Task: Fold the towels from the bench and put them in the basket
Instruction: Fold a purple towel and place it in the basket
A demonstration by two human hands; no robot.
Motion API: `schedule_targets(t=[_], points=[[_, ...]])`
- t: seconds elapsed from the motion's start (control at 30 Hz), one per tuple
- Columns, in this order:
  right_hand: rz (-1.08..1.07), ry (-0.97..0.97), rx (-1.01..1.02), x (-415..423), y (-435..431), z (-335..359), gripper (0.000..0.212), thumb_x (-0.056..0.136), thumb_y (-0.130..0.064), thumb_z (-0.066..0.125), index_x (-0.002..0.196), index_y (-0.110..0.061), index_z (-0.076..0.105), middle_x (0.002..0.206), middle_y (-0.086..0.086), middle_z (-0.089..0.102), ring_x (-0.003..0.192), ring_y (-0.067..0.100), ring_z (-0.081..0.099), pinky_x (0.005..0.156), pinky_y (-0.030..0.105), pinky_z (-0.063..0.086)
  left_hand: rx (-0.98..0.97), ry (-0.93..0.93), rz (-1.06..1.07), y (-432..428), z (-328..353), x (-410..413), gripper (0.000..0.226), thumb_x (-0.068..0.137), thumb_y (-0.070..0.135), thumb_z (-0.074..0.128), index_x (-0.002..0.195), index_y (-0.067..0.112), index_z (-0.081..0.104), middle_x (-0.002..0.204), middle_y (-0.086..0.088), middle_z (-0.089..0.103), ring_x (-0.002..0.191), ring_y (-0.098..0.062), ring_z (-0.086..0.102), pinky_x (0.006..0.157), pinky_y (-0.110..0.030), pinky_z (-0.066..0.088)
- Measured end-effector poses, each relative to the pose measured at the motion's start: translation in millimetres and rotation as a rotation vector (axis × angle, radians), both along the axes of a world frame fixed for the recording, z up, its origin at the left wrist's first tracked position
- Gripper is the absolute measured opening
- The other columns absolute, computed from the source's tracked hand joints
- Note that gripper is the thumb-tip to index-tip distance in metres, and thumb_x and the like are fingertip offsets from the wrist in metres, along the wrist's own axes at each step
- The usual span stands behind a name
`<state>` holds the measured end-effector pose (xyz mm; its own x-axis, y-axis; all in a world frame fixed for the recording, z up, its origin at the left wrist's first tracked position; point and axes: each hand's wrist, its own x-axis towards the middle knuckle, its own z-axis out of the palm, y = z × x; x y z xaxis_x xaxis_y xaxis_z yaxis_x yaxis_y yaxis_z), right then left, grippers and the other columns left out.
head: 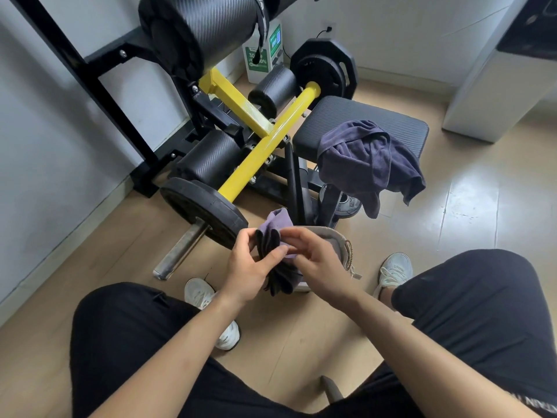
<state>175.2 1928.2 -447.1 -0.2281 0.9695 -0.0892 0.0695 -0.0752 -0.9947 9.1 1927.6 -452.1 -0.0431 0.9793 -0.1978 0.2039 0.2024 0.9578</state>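
Sitting low in front of a gym machine (pixel 265 146) with a yellow bar, which fills the left side right up to the wall. The padded bench (pixel 355 113) is to the right of it, and a big dark towel (pixel 367 164) lies crumpled on its near corner, one end hanging off the front edge. Bare wood floor (pixel 467 212) stretches out right of the bench. A weight plate (pixel 205 209) crowds in close on the left. The basket (pixel 337 239) sits on the floor between the shoes (pixel 394 270), mostly hidden behind the hands. Right over its rim is a small lilac towel (pixel 277 224), bunched into folds. The left hand (pixel 247 276) grips it with the thumb laid across the folds, while the right hand (pixel 319 263) pinches its other edge, fingers curled.
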Motion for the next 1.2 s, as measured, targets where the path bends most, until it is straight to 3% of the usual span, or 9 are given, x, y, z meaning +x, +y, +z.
schedule_targets(t=[0.13,0.33,0.47,0.57,0.63,0.8,0.87,1.03,1.2], points=[[0.072,-0.088,0.062,-0.3,-2.5,0.2,0.055,0.090,0.012,0.044,0.133,-0.020,0.054,0.131,-0.003,0.063,0.109,0.011,0.067,0.093,0.032,0.058,0.018,-0.044,0.148,7.5,-4.9,-3.9,0.018,0.096,0.017,0.068,0.112,0.019,0.059,0.110,-0.009,0.071,0.106,-0.027,0.069,0.092,-0.057,0.057],[-0.041,-0.439,0.139,14.3,4.1,-14.0,0.031,0.089,-0.005,0.057,0.114,-0.019,0.071,0.101,-0.010,0.074,0.083,0.008,0.067,0.079,0.031,0.056,0.005,-0.268,0.275,18.9,-5.6,-17.5,0.015,0.103,0.015,0.057,0.118,0.013,0.057,0.120,-0.015,0.068,0.113,-0.030,0.068,0.089,-0.043,0.060],[0.222,-0.448,0.048,21.8,3.9,-13.0,0.031,0.091,-0.006,0.057,0.110,-0.021,0.076,0.088,-0.009,0.078,0.086,0.008,0.071,0.083,0.030,0.057,0.008,-0.305,0.285,23.7,-6.0,-25.3,0.019,0.105,0.016,0.054,0.124,0.013,0.056,0.126,-0.014,0.067,0.115,-0.026,0.067,0.089,-0.040,0.058],[0.028,-0.418,0.044,27.1,10.5,-12.2,0.027,0.084,-0.004,0.061,0.093,-0.021,0.080,0.073,-0.002,0.075,0.063,0.007,0.063,0.068,0.038,0.055,0.034,-0.307,0.245,24.4,-3.2,-28.2,0.015,0.105,0.011,0.052,0.118,0.015,0.058,0.121,-0.011,0.068,0.113,-0.024,0.066,0.093,-0.038,0.054],[-0.121,-0.387,0.046,33.2,17.1,-11.7,0.024,0.085,-0.003,0.064,0.093,-0.020,0.079,0.070,-0.008,0.069,0.060,0.000,0.055,0.061,0.030,0.050,0.050,-0.313,0.206,23.9,-0.3,-29.2,0.015,0.104,0.010,0.052,0.116,0.016,0.060,0.118,-0.008,0.069,0.112,-0.020,0.066,0.099,-0.038,0.053],[0.045,-0.340,0.092,42.7,21.4,-14.9,0.060,0.078,0.009,0.064,0.126,-0.026,0.062,0.123,-0.014,0.061,0.115,-0.001,0.058,0.095,0.021,0.051,-0.009,-0.418,0.216,23.5,8.1,-29.1,0.027,0.106,0.009,0.045,0.131,0.008,0.057,0.120,-0.010,0.068,0.109,-0.018,0.065,0.088,-0.027,0.053],[0.097,-0.309,0.098,40.0,19.8,-15.4,0.053,0.082,0.003,0.072,0.125,-0.026,0.062,0.127,-0.011,0.062,0.120,0.002,0.057,0.097,0.023,0.050,-0.057,-0.481,0.221,24.0,10.6,-30.9,0.031,0.107,0.012,0.043,0.135,0.010,0.058,0.121,-0.007,0.070,0.107,-0.016,0.068,0.083,-0.024,0.056],[0.024,-0.132,0.112,35.3,19.4,-6.6,0.014,0.082,-0.004,0.080,0.091,-0.010,0.070,0.082,-0.014,0.069,0.084,0.013,0.067,0.086,0.034,0.061,-0.158,-0.636,0.287,27.1,12.2,-38.4,0.034,0.108,0.019,0.043,0.135,0.009,0.060,0.127,-0.011,0.071,0.115,-0.022,0.069,0.090,-0.034,0.056],[-0.042,-0.173,0.170,34.4,19.0,1.6,0.028,0.080,0.002,0.079,0.078,-0.022,0.065,0.075,-0.015,0.068,0.076,0.006,0.067,0.081,0.023,0.058,-0.260,-0.613,0.332,29.2,7.9,-44.4,0.033,0.108,0.024,0.044,0.132,0.012,0.063,0.127,-0.011,0.071,0.103,-0.020,0.073,0.083,-0.036,0.057]])
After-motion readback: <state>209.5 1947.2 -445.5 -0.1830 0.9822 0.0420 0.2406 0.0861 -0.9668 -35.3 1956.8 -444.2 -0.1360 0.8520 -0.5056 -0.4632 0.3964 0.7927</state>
